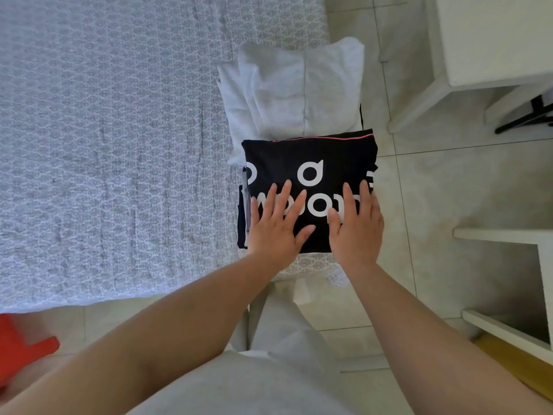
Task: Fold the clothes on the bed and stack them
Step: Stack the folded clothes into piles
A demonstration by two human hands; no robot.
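Note:
A folded black garment [329, 154] with white lettering and a thin pink line along its far edge lies on top of a stack at the bed's near right corner. Darker folded pieces [241, 217] show beneath its left side. My left hand [276, 223] and my right hand [356, 226] rest flat on the near half of the black garment, fingers straight and spread. Just beyond it a folded pale grey garment [293, 91] lies on the bed [113, 145].
The bed has a grey-white patterned cover and stretches left and far. Tiled floor [449, 187] lies to the right, with white furniture [490, 40] at the upper right and a white shelf unit [508, 280] lower right. A red object [21, 345] is at the left edge.

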